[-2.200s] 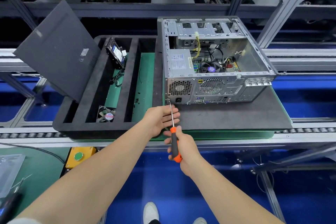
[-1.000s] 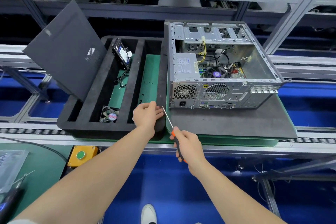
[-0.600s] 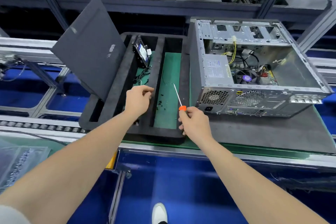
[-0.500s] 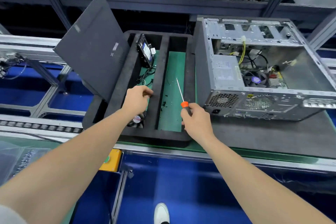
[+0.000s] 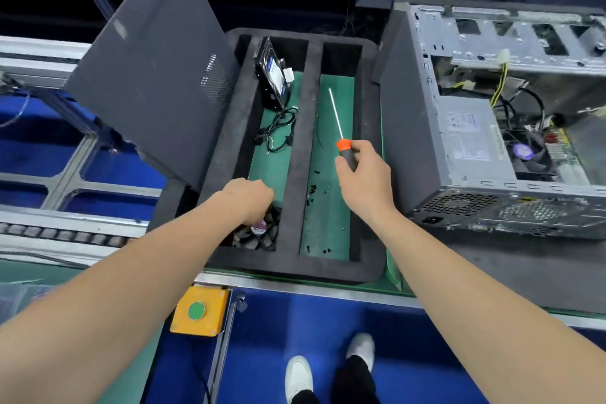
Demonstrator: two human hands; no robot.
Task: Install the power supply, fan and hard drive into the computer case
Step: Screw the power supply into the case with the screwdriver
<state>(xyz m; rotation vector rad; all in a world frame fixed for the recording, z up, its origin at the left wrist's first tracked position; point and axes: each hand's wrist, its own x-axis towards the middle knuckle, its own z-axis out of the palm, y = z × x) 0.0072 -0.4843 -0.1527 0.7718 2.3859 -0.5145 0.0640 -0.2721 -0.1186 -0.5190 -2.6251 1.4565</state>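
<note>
Factory conveyor framing surrounds a green-matted worktop [image 5: 393, 275]. At mid-frame the right grip [image 5: 364, 174] is wrapped round the handle of a screwdriver [image 5: 344, 149], its shaft aimed up-frame over the right compartment of the foam tray [image 5: 295, 269], probably kept ready while the other hand fetches a part. The left grip [image 5: 249, 198] dips knuckles-up into the middle compartment, over the fan [image 5: 260, 229]; its fingers are hidden, so I cannot tell whether they hold it. Loose screws [image 5: 314, 190] lie below the screwdriver. Further up that middle compartment the hard drive [image 5: 272, 75] stands on edge. The open computer case [image 5: 410, 141] lies at the right, with the power supply [image 5: 469, 138] already inside.
</note>
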